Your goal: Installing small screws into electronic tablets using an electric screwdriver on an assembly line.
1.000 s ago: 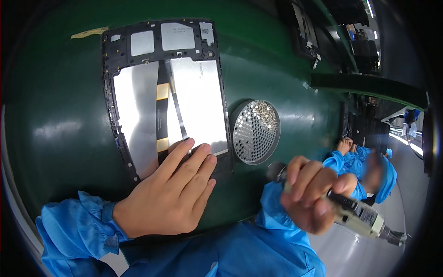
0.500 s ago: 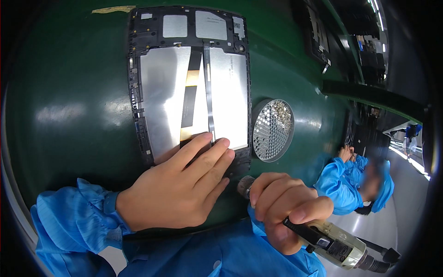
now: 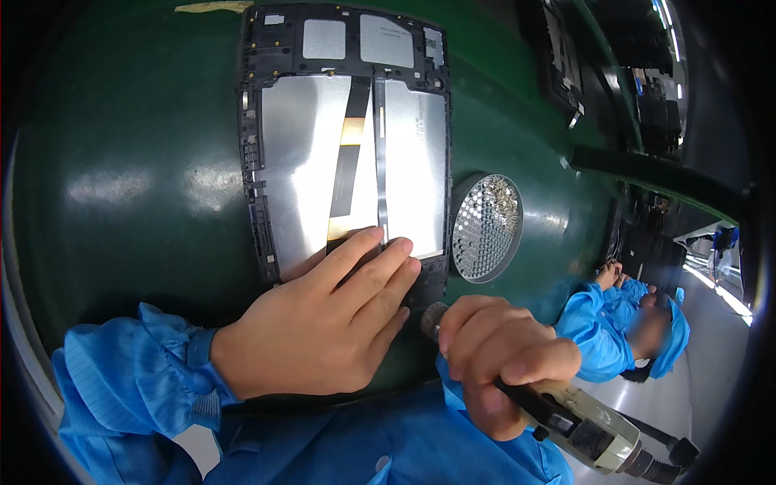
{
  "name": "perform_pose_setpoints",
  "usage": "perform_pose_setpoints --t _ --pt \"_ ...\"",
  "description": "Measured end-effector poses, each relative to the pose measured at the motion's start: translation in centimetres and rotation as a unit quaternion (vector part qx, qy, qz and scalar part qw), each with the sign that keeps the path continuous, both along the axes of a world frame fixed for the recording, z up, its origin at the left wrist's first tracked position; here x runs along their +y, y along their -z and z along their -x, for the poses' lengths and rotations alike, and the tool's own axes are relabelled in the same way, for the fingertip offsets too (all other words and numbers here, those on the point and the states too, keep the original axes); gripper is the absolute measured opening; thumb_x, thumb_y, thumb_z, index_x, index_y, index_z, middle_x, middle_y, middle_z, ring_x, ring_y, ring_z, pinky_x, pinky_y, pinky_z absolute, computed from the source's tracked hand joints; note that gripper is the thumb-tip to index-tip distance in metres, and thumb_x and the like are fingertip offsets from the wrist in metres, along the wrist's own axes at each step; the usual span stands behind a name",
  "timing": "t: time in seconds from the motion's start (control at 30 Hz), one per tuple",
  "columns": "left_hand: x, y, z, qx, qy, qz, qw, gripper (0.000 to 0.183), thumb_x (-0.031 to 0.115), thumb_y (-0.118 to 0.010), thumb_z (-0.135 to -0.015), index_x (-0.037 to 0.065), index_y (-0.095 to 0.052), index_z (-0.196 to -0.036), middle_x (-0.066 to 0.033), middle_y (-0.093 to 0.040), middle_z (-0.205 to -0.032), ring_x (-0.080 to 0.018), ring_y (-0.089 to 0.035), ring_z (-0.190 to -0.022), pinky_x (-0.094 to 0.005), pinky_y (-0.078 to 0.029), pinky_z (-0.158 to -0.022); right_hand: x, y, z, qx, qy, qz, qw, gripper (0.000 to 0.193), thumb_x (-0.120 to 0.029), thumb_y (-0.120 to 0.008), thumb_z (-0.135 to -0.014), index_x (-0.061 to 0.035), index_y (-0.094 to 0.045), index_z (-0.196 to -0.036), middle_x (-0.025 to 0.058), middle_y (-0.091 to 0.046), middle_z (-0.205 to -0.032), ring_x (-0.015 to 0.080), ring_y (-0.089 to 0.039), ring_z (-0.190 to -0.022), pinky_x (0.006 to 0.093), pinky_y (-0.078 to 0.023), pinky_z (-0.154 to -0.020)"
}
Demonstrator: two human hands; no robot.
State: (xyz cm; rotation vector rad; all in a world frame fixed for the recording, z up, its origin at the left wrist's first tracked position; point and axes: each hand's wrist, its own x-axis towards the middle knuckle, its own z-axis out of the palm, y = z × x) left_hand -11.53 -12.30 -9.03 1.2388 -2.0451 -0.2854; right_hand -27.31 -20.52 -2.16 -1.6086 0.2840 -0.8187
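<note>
A black device frame with silvery metal panels (image 3: pixel 299 162) lies on the green tabletop, its long side running away from me. Down its middle run a dark ribbon cable (image 3: pixel 381 162) and a black strip with gold-coloured sections (image 3: pixel 347 174). My left hand (image 3: pixel 323 315) rests flat over the frame's near end, fingers stretched out, hiding that part. My right hand (image 3: pixel 501 352) is wrapped round a power screwdriver (image 3: pixel 586 428), its knurled nose (image 3: pixel 434 320) pointing left by the frame's near right corner. The bit tip cannot be made out.
A round grey dish (image 3: pixel 487 230) with a perforated plate and many small screws stands right of the frame. Farther right are a dark green bar (image 3: pixel 655 178) and another black frame (image 3: pixel 558 56). A co-worker in blue (image 3: pixel 598 335) sits at the right.
In the picture, the device frame and dish sit slightly farther right, and the frame a little higher. My left hand stays flat on the frame; my right hand keeps hold of the power screwdriver.
</note>
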Motion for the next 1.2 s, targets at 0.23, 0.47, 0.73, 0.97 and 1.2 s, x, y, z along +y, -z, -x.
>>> perform_pose_setpoints --t 0.23,0.47,0.73,0.97,1.2 --pt "0.3 -1.0 0.7 -0.046 0.007 0.001 0.999 0.013 0.014 -0.069 -0.078 0.008 -0.072 -0.090 -0.0199 -0.061 -0.114 -0.0351 -0.055 -0.114 -0.0511 -0.039 -0.101 -1.0 -0.6 2.4 -0.032 0.003 -0.005 0.999 0.032 0.002 -0.063 -0.072 -0.0016 -0.049 -0.101 0.0085 -0.055 -0.060 0.0214 -0.056 -0.051 0.0415 -0.050 -0.055" --pt "1.7 -1.8 -0.9 -0.067 -0.015 -0.031 0.997 0.020 0.009 -0.064 -0.080 0.005 -0.068 -0.099 -0.0202 -0.060 -0.114 -0.0363 -0.054 -0.115 -0.0546 -0.037 -0.102 -3.1 -1.6 4.9 -0.044 0.100 0.055 0.993 0.032 -0.009 -0.062 -0.079 -0.0053 -0.049 -0.108 0.0055 -0.052 -0.061 0.0205 -0.055 -0.056 0.0370 -0.046 -0.058" --pt "1.5 -1.9 0.1 -0.066 -0.060 -0.048 0.995 0.017 0.006 -0.068 -0.077 0.002 -0.068 -0.094 -0.0199 -0.060 -0.113 -0.0377 -0.054 -0.115 -0.0560 -0.038 -0.100 -4.0 -0.3 6.9 -0.070 0.137 0.028 0.988 0.033 -0.009 -0.062 -0.079 -0.0048 -0.049 -0.109 0.0074 -0.052 -0.063 0.0197 -0.053 -0.058 0.0380 -0.044 -0.062" --pt "1.5 -1.7 0.7 0.003 -0.087 -0.057 0.995 0.021 0.000 -0.076 -0.066 -0.002 -0.067 -0.085 -0.0200 -0.060 -0.113 -0.0410 -0.053 -0.117 -0.0580 -0.038 -0.100 -4.1 -0.1 7.3 -0.059 0.150 0.023 0.987 0.032 -0.009 -0.063 -0.079 -0.0047 -0.049 -0.108 0.0067 -0.051 -0.063 0.0191 -0.053 -0.057 0.0385 -0.045 -0.062" --pt "1.7 -1.3 0.8 0.003 -0.099 -0.048 0.994 0.020 0.000 -0.077 -0.064 -0.003 -0.066 -0.080 -0.0205 -0.060 -0.114 -0.0426 -0.054 -0.116 -0.0587 -0.040 -0.098 -4.3 0.3 7.1 -0.060 0.148 0.023 0.987 0.032 -0.008 -0.062 -0.079 -0.0042 -0.049 -0.108 0.0065 -0.051 -0.062 0.0191 -0.053 -0.057 0.0382 -0.045 -0.061"
